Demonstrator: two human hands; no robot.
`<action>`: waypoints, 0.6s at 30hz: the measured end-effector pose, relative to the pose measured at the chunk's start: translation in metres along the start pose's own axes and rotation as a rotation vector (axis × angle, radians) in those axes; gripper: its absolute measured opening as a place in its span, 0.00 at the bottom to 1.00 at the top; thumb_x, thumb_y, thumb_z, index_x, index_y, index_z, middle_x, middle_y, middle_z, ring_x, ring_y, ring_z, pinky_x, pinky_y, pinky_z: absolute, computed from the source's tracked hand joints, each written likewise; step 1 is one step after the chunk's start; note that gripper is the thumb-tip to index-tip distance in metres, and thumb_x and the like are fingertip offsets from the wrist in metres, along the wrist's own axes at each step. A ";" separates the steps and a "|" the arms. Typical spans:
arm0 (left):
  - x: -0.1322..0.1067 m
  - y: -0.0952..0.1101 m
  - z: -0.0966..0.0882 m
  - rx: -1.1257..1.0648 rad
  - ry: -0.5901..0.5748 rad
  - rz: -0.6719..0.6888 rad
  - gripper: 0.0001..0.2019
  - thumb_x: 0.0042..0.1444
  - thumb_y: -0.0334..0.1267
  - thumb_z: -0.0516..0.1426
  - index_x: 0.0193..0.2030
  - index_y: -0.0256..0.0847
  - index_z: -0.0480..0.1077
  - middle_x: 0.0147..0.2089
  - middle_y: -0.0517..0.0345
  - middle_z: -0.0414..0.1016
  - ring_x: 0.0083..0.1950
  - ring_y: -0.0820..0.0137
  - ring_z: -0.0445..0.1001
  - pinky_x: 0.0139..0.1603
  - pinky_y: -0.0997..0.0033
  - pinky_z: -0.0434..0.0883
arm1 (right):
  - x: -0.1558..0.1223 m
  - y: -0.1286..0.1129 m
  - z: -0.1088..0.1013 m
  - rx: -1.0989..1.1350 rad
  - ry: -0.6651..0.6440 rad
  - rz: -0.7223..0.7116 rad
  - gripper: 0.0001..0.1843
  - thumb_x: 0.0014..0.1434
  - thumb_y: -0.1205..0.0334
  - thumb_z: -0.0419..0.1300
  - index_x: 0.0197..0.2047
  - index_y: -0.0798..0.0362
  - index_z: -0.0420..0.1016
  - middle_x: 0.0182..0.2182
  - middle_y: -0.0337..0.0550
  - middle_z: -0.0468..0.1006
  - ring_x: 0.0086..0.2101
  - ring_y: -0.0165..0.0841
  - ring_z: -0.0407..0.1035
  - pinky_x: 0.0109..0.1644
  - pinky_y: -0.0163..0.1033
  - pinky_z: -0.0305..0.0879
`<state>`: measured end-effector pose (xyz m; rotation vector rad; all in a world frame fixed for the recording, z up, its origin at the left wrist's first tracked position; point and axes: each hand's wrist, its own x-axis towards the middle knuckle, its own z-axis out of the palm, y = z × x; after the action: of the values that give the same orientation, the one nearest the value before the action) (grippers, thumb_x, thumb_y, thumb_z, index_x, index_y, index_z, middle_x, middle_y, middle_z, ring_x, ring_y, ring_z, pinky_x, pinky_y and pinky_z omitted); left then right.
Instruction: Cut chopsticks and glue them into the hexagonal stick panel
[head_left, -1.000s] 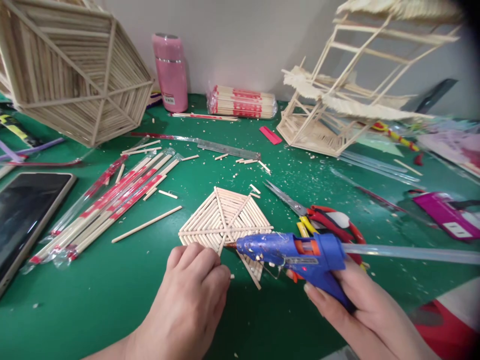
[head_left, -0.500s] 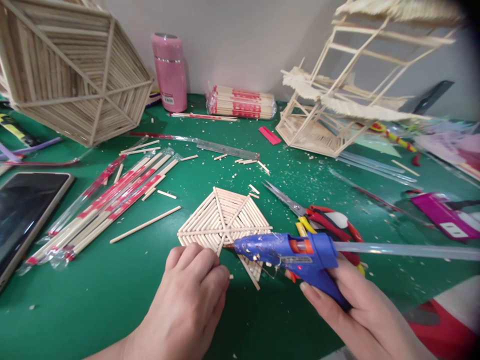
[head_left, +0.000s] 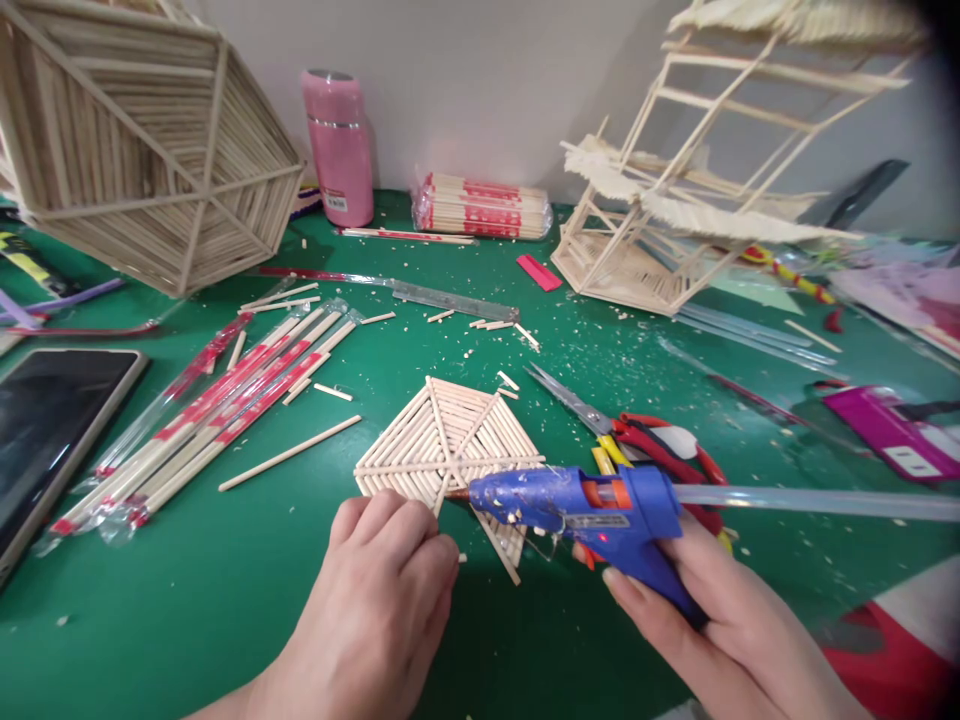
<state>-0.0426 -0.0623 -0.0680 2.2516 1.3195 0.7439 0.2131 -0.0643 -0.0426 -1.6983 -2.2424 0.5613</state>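
A flat hexagonal panel of thin wooden sticks (head_left: 487, 420) lies on the green table, with stick spokes meeting at its centre. My right hand (head_left: 720, 600) is closed round the handle of a blue hot glue gun (head_left: 615, 510), a clear glue stick (head_left: 810, 500) running out of its back. The gun's nozzle points left, over the panel just below the centre. My left hand (head_left: 382, 590) is closed at the panel's near left edge. Its fingertips are hidden, so what they pinch cannot be made out.
Scissors (head_left: 577, 400) and red-handled pliers (head_left: 667, 440) lie behind the gun. Wrapped chopsticks (head_left: 225, 400) and a phone (head_left: 67, 420) are at left. A pink bottle (head_left: 339, 150), a chopstick bundle (head_left: 484, 205) and two stick structures, one left (head_left: 142, 140), one right (head_left: 660, 210), stand behind.
Almost nothing differs. The glue gun and my right hand have shifted very slightly; my left hand stays at the panel's edge.
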 end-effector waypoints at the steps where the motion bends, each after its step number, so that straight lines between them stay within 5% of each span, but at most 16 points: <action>1: 0.000 0.000 0.000 -0.001 0.002 0.001 0.10 0.57 0.27 0.47 0.34 0.40 0.67 0.30 0.57 0.65 0.32 0.67 0.60 0.33 0.64 0.54 | -0.002 0.002 0.000 -0.004 -0.009 0.003 0.27 0.59 0.53 0.53 0.60 0.49 0.57 0.42 0.46 0.77 0.37 0.37 0.75 0.35 0.33 0.74; 12: 0.001 -0.001 0.001 -0.006 0.025 0.010 0.10 0.57 0.26 0.47 0.34 0.40 0.68 0.30 0.57 0.65 0.32 0.68 0.60 0.33 0.64 0.55 | 0.000 0.002 0.001 -0.013 -0.016 -0.022 0.25 0.59 0.53 0.52 0.59 0.51 0.57 0.44 0.49 0.76 0.36 0.36 0.74 0.37 0.34 0.74; 18: 0.000 -0.001 0.000 -0.007 0.015 0.012 0.10 0.57 0.26 0.47 0.34 0.40 0.68 0.30 0.58 0.65 0.32 0.68 0.60 0.32 0.64 0.55 | 0.005 -0.007 -0.001 0.037 0.000 -0.031 0.14 0.61 0.55 0.51 0.49 0.49 0.63 0.33 0.43 0.77 0.30 0.33 0.73 0.31 0.31 0.73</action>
<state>-0.0429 -0.0618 -0.0686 2.2543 1.3097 0.7693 0.2062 -0.0614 -0.0388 -1.6425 -2.2402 0.5913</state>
